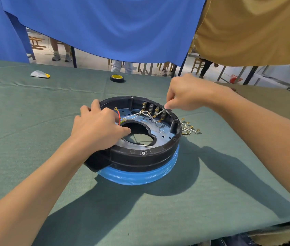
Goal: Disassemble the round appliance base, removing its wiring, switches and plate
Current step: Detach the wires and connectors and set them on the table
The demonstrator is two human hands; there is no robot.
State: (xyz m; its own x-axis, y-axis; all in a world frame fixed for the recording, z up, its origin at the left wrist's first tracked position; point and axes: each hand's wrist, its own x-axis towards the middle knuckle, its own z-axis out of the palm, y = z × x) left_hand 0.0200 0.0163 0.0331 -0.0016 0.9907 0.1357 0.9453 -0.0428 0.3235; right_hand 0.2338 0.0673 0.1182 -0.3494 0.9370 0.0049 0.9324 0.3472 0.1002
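Left hand (96, 126) gripped the round black plastic base (140, 157) while right hand (187, 93) pinched a thin white wire (160, 111) (unplugging, seemingly; next needed a straight pull).

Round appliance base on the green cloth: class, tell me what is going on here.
A person is stripping the round base. The left hand holds it steady, while the right hand pinches a white wire at the row of switches. Loose wires lie on the cloth beside the base; the metal plate is still inside.
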